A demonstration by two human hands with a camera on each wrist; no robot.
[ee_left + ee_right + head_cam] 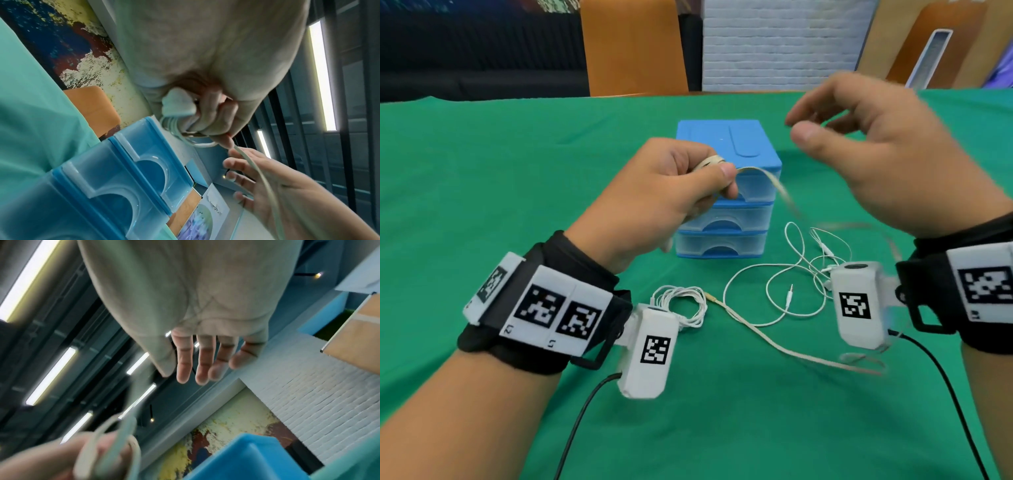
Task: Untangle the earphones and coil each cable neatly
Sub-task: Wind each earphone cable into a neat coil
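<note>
- three sets of earphones show on the bench (482,171), and each lies where its stage of the job puts it, as we read it.
- our left hand (671,185) is clenched round turns of the beige cable (756,329), thumb pressing the small coil (714,161) against the fingers; we judge that grip is there to stop the wound loops springing loose.
- from the coil the free length of cable drops toward 4 o'clock, blurred in the air, then runs across the green cloth to its plug end near the middle of the bench; it hangs slack so more turns can be fed on.
- our right hand (876,154) is released, fingers loosely spread and holding nothing, raised at 2 o'clock of the left hand; the right wrist view shows the fingers (202,363) straight and apart. we take it to be between wraps, placed to catch the cable again.
- a white coiled set (681,305) lies at 6 o'clock of the left hand, already bundled, out of the way of the work.
- a white loose set (791,274) sprawls at 5 o'clock of the blue drawer unit (729,192), its jack plug showing inside the loops; we judge it not yet done.
- the drawer unit stands at 12 o'clock of the cables, its drawers closed.
- the risk we see: the trailing beige length lies close to the loose white loops and could snag them as it is drawn up.
</note>
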